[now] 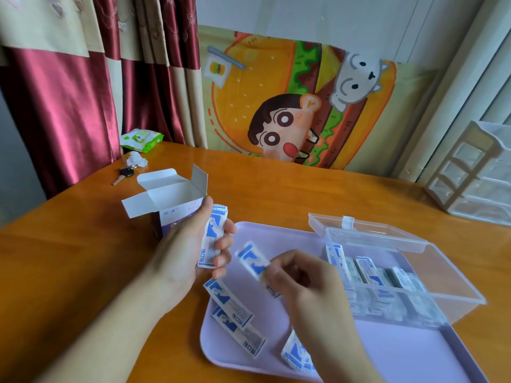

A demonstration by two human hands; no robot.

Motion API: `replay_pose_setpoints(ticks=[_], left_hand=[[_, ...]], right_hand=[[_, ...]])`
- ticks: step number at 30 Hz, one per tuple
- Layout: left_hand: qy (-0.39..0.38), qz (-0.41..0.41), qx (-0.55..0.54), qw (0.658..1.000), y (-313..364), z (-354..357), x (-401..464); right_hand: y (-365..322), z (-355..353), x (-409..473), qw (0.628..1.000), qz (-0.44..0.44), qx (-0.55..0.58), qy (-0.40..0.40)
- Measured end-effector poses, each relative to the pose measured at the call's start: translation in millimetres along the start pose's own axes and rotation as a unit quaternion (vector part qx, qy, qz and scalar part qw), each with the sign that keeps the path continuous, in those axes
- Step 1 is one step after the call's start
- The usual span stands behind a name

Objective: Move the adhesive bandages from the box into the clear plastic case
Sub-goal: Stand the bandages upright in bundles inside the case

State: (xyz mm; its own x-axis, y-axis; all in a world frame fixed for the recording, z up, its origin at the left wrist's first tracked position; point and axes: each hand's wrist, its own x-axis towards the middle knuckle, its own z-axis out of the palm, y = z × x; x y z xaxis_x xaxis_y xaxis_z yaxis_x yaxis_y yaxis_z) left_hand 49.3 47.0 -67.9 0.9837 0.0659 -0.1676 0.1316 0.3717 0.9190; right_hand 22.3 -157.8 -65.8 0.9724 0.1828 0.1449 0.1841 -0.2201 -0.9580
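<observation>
The white bandage box [171, 197] stands open on the table, flaps up, behind my left hand [190, 239]. That hand grips a small stack of blue-and-white wrapped bandages [213, 236]. My right hand [301, 283] pinches one single bandage [253, 261] by its end, above the lilac tray [401, 352]. The clear plastic case [431, 266] sits on the tray's right side with its lid open and several bandages [367, 269] inside. More loose bandages [235, 313] lie on the tray near its front left.
A key [124, 174], a crumpled tissue [137, 158] and a green wipes pack [141, 139] lie at the table's far left. A translucent drawer unit [472, 172] stands at the right. A cartoon cloth hangs behind the wooden table [290, 189].
</observation>
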Motion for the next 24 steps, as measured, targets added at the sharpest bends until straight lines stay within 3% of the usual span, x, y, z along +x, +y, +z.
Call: replay_pose_setpoints(ticks=[3,5,10,13,15,18,21,24], left_hand=[[-0.053,0.004,0.018,0.998,-2,5,-7],[-0.102,0.023,0.07,0.992,-6,10,-16],[-0.037,0.101,0.156,0.982,-10,19,-25],[0.055,0.136,0.207,0.967,-6,11,-18],[0.093,0.138,0.202,0.965,-2,5,-13],[0.103,0.133,0.188,0.968,-2,2,-8],[0.086,0.127,0.201,0.967,-5,4,-10],[0.078,0.104,0.168,0.977,-5,6,-11]], right_hand=[[-6,1,2,0.991,0.049,0.121,0.015],[-12,6,6,0.991,0.049,0.126,-0.009],[-32,19,20,0.997,-0.037,0.018,-0.072],[-16,26,19,0.996,-0.052,-0.069,-0.021],[-3,33,16,0.98,-0.044,-0.189,-0.036],[8,41,13,0.935,-0.021,-0.325,-0.14],[5,45,12,0.922,-0.022,-0.354,-0.154],[4,39,13,0.949,-0.005,-0.293,-0.118]])
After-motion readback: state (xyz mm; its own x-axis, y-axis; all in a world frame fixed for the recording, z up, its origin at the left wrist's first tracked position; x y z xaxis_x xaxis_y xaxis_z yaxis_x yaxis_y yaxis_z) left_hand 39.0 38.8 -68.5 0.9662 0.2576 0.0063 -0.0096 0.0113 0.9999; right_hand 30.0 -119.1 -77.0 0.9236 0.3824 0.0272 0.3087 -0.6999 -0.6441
